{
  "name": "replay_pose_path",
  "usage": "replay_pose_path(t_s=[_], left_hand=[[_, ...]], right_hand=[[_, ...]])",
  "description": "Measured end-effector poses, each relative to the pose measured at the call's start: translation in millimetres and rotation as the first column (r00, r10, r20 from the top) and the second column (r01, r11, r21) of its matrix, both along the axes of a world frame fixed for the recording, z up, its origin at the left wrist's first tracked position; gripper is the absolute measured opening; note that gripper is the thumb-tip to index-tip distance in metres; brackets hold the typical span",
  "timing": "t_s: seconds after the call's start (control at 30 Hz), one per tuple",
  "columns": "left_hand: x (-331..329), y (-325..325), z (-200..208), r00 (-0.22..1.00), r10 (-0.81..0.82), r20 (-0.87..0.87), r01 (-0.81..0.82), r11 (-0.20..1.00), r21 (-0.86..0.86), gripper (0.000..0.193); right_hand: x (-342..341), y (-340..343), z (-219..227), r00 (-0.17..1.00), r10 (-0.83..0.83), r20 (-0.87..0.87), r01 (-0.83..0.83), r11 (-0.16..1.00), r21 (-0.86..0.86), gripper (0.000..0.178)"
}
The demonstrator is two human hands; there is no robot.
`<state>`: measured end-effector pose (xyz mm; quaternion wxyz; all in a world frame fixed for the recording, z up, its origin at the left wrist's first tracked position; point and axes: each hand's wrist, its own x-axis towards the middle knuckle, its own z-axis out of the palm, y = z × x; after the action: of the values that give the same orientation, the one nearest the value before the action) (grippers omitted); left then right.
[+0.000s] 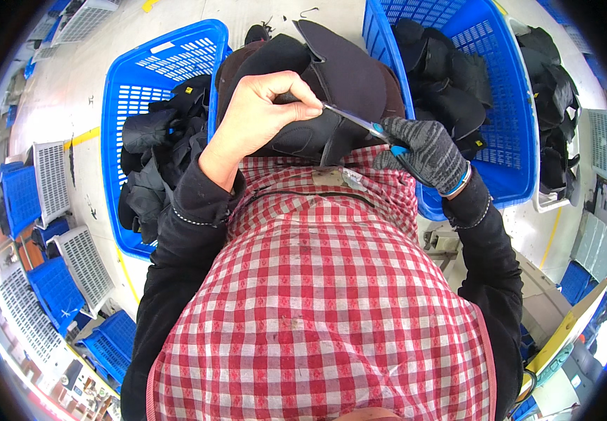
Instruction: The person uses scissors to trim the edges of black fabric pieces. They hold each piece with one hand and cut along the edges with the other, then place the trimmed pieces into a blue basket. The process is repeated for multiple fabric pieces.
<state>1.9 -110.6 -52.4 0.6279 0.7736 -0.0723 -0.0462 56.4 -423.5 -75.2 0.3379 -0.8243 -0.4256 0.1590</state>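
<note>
A black padded fabric piece (pixel 349 67) lies across my lap, with its pointed flap spread toward the far side. My right hand (pixel 430 151), in a grey knit glove, is closed round a pair of scissors (pixel 351 117) with blue on the handles. The blades point left, over the fabric. My bare left hand (pixel 265 112) is closed in a pinch right by the blade tips. Whatever lies between its thumb and forefinger is too small to make out. A red-and-white checked apron (pixel 310 281) covers my front.
Close on my left stands a blue plastic basket (pixel 111 140) with black fabric pieces (pixel 150 133) in it. Another blue basket (pixel 517 133) with similar pieces is on my right, a white one (pixel 577 140) beyond it. More crates (pixel 57 291) stand far left.
</note>
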Motion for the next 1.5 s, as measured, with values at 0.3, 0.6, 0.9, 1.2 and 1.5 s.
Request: replay_pose_path(t_s=[0.3,0.6,0.9,1.2,1.5], left_hand=[[0,0,-5,0.996,-0.025,0.084,0.028,0.999,-0.034,0.017],[0,-2,-4,0.994,-0.036,0.108,0.040,0.999,-0.034,0.017],[1,-2,-6,0.993,-0.028,0.114,0.035,0.998,-0.059,0.014],[3,3,-3,0.989,-0.007,0.146,0.012,0.999,-0.034,0.018],[0,-2,-3,0.998,-0.016,0.066,0.021,0.996,-0.086,0.013]], right_hand=[[7,-3,-3,0.989,0.008,0.150,-0.005,1.000,-0.022,0.054],[15,-8,-15,0.992,0.059,0.113,-0.057,0.998,-0.022,0.042],[17,0,-13,0.974,0.076,0.215,-0.075,0.997,-0.013,0.044],[-31,24,-17,0.704,0.090,-0.704,0.152,0.950,0.274,0.043],[-13,15,-18,0.804,0.060,-0.591,0.179,0.924,0.338,0.035]])
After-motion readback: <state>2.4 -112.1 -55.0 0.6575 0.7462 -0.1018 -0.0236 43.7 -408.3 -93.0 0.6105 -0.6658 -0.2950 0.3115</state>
